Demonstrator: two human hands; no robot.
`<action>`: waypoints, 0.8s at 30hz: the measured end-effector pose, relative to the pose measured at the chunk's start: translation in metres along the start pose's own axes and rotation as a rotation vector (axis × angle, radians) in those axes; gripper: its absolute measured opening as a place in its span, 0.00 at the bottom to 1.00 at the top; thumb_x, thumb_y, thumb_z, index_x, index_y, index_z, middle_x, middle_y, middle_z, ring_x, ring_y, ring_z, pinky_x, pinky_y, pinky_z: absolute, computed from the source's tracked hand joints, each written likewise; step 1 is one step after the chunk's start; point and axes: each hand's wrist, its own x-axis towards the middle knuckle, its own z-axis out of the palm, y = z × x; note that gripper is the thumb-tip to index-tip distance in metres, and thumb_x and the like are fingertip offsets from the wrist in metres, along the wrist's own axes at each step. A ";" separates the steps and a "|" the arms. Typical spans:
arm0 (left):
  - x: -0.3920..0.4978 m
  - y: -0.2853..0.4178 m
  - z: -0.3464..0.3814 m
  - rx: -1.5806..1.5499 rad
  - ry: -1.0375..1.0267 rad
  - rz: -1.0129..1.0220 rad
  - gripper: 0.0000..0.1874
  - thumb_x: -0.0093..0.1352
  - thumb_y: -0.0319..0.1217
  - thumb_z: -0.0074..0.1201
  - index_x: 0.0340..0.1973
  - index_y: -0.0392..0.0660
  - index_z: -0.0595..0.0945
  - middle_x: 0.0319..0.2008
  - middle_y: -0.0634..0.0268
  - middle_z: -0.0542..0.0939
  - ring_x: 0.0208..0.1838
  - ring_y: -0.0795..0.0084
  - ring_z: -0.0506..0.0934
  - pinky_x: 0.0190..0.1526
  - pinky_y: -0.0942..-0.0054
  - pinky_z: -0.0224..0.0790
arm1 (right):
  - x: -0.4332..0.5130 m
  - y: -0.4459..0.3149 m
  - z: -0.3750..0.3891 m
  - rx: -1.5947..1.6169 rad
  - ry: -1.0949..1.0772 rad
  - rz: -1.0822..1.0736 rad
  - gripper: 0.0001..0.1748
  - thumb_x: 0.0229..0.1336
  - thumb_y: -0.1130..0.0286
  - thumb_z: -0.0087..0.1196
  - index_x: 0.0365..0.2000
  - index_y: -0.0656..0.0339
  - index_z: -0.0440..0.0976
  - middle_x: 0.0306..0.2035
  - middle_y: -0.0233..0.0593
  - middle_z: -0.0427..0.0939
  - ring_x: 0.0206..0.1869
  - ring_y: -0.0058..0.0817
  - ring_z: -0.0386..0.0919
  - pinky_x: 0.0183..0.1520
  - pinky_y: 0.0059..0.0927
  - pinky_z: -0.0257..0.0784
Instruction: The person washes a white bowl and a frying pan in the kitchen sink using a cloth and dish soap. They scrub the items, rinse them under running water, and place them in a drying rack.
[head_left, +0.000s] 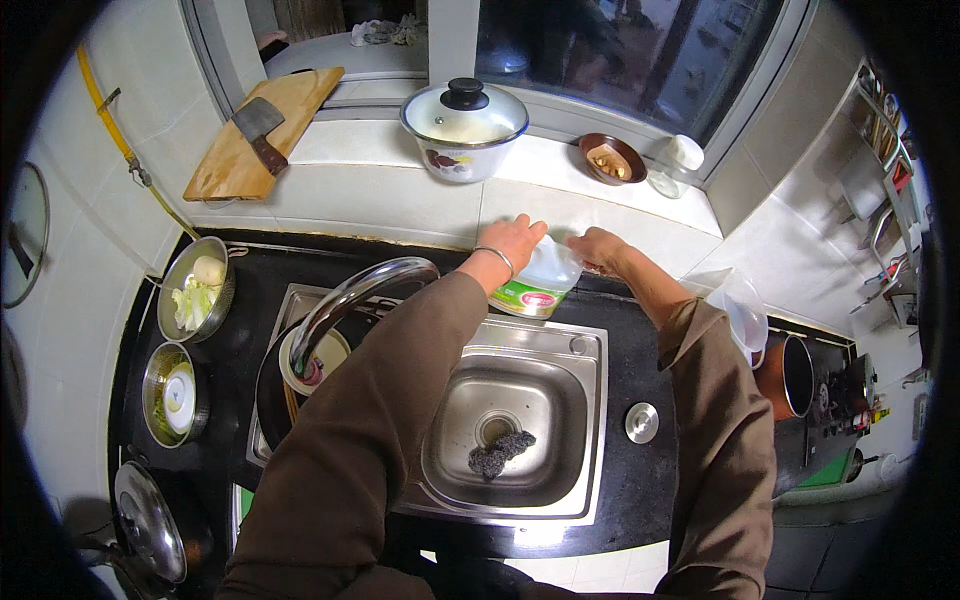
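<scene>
My left hand (514, 247) rests on the top of a translucent plastic jug (541, 271) with a green label, its fingers bent at the neck or handle; how firmly it holds is hard to see. The jug stands behind the steel sink basin (555, 390). Close to the jug's right side is my right hand (598, 251), fingers curled down, with something small and reddish-brown partly visible beneath them. A dark wire scouring pad (501, 453) lies by the drain in the basin. The chrome faucet (360, 289) arches over the left bowl, where a wok holds a small pot.
On the sill are a cutting board (307, 97) with a cleaver (260, 127), a lidded enamel pot (465, 135), a brown bowl (613, 159) and a glass jar (671, 176). Steel bowls of vegetables (225, 300) stand left; a drain plug (641, 423) and plastic pitcher (742, 319) are right.
</scene>
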 end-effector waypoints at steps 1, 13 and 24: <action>0.000 0.000 -0.001 0.004 -0.003 0.002 0.25 0.53 0.23 0.60 0.45 0.48 0.68 0.40 0.57 0.73 0.40 0.55 0.78 0.38 0.62 0.73 | 0.000 -0.001 -0.001 0.042 -0.031 0.068 0.29 0.58 0.47 0.45 0.17 0.64 0.72 0.10 0.31 0.61 0.12 0.22 0.58 0.14 0.29 0.52; 0.001 0.003 -0.003 -0.020 -0.033 -0.035 0.25 0.53 0.23 0.60 0.45 0.47 0.68 0.41 0.56 0.72 0.41 0.54 0.78 0.38 0.61 0.73 | 0.002 -0.003 0.006 0.295 -0.098 0.349 0.21 0.56 0.53 0.51 0.19 0.59 0.68 0.12 0.30 0.65 0.10 0.18 0.55 0.12 0.22 0.46; 0.001 0.003 0.000 -0.021 -0.010 -0.002 0.19 0.58 0.23 0.53 0.45 0.49 0.68 0.39 0.56 0.73 0.40 0.54 0.78 0.37 0.61 0.73 | 0.010 0.006 0.019 0.290 0.018 0.277 0.20 0.58 0.57 0.43 0.25 0.64 0.70 0.20 0.41 0.70 0.18 0.32 0.69 0.20 0.40 0.64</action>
